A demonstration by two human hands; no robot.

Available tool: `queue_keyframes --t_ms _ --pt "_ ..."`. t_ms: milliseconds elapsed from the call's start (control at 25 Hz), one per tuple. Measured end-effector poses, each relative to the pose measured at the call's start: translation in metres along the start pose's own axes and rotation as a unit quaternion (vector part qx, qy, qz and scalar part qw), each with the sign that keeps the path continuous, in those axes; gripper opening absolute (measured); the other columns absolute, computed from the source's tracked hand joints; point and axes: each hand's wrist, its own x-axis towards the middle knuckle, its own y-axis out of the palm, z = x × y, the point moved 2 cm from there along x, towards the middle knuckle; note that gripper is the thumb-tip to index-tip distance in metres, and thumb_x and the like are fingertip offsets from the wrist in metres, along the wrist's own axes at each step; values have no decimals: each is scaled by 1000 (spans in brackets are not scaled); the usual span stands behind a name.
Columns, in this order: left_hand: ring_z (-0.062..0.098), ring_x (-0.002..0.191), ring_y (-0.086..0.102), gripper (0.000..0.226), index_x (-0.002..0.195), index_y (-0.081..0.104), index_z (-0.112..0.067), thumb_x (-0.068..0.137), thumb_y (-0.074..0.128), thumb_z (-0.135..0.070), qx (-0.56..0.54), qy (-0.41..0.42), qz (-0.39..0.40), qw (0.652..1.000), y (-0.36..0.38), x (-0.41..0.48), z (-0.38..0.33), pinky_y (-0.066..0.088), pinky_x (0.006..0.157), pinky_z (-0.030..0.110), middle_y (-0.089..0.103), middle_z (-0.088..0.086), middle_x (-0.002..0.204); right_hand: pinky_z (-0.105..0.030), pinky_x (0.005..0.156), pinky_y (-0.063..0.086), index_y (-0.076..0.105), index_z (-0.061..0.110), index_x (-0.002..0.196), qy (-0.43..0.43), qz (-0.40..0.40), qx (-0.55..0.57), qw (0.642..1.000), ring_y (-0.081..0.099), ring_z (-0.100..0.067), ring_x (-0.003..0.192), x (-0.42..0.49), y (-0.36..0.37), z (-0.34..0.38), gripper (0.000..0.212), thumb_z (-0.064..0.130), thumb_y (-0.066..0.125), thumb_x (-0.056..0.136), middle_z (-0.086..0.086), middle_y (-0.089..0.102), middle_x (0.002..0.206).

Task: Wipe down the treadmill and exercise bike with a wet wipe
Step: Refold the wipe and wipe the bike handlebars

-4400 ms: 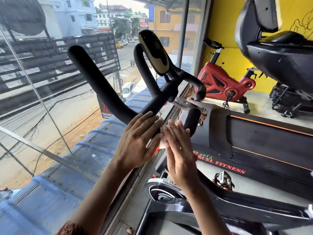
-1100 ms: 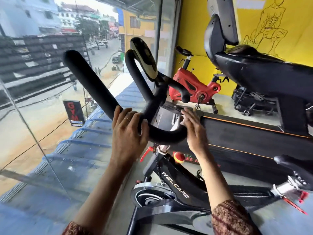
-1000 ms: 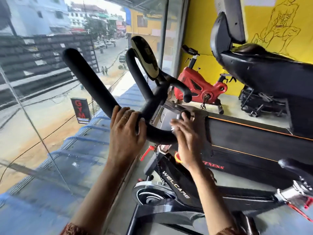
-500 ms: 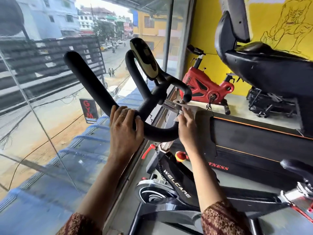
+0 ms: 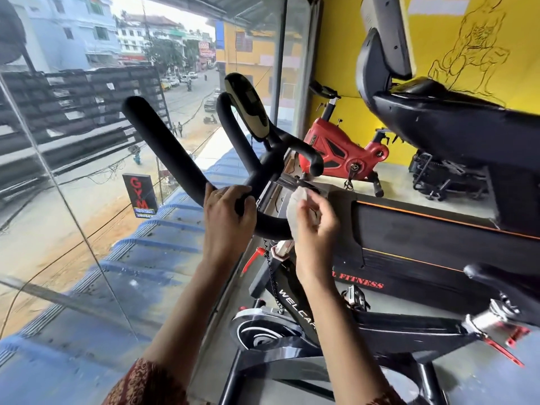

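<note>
Readable text, by clock position from frame centre. 9 o'clock: black street sign (image 5: 139,190) outside the glass, red vertical letters "GYM"; the blue-white strip at its foot is too small to read. 6 o'clock: exercise bike (image 5: 287,290) frame tube, white capitals "WELCAR", with the rest hidden behind the right forearm (image 5: 336,323). Between 4 and 5 o'clock: treadmill (image 5: 415,273) side rail, red serif capitals "L FITNESS", with the earlier letters hidden by the same arm. 11 o'clock: distant red signboard (image 5: 204,49) on a building, lettering illegible. The bike console (image 5: 251,112) display shows no legible digits.
</note>
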Motion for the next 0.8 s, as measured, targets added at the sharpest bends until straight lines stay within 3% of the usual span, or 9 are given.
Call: queue_keyframes --t_ms 80,120,240,400,520,600,680,760,800 --pt "25 89 62 35 101 71 -4 82 49 -22 -58 -39 16 997 0 -1 -14 9 116 19 72 10 99 -19 83 47 63 25 90 83 -37 35 995 61 -15 102 13 -3 -2 13 12 61 92 -1 66 103" --pt "24 93 62 36 106 69 -5 83 50 -23 -72 -51 17 996 1 -1 -21 12 116 20 71 10 103 -21 85 48 64 21 90 116 -36 64 991 61 -16 101 21 -4 -3 8 12 63 90 -4 66 103" --pt "21 98 63 32 117 66 -10 89 58 -25 -126 -96 37 987 13 7 -31 41 98 29 70 10 106 -32 88 51 67 1 98 178 -3 129 976 63 -18 93 46 -7 -13 17 14 68 87 -10 66 97" --pt "24 98 67 46 107 68 -17 77 56 -50 -264 -178 50 947 44 28 -41 50 93 44 72 7 98 -40 98 49 68 9 90 218 40 168 961 64 -24 106 89 -13 -21 6 14 64 89 -11 69 102" --pt "13 81 68 28 102 66 -12 90 55 -35 -291 -190 17 938 79 48 -57 51 76 29 70 8 86 -37 81 57 67 9 91 223 111 164 954 68 -20 89 128 -23 -20 8 12 60 92 -8 69 96" --pt "12 63 57 29 102 66 -8 89 55 -33 -285 -202 -21 937 102 60 -70 43 62 26 63 11 75 -32 66 58 67 7 99 215 161 152 951 70 -22 79 157 -31 -17 11 13 60 92 -11 70 95" --pt "26 69 57 34 108 66 -7 90 55 -34 -249 -211 -37 944 127 71 -80 43 66 35 63 27 87 -29 62 58 67 7 97 207 182 153 949 71 -21 72 186 -40 -15 11 14 60 92 -13 70 93" --pt "44 93 57 30 109 65 -6 94 54 -30 -223 -213 -49 950 147 83 -88 47 79 47 61 29 102 -31 67 60 66 7 90 217 189 160 944 69 -25 74 216 -42 -17 14 15 56 95 -17 67 94" --pt "44 98 57 27 108 65 -6 95 53 -27 -216 -216 -58 951 154 89 -91 47 81 46 62 28 101 -34 72 60 64 5 88 234 192 169 938 68 -28 78 229 -41 -20 18 16 53 97 -18 66 95"
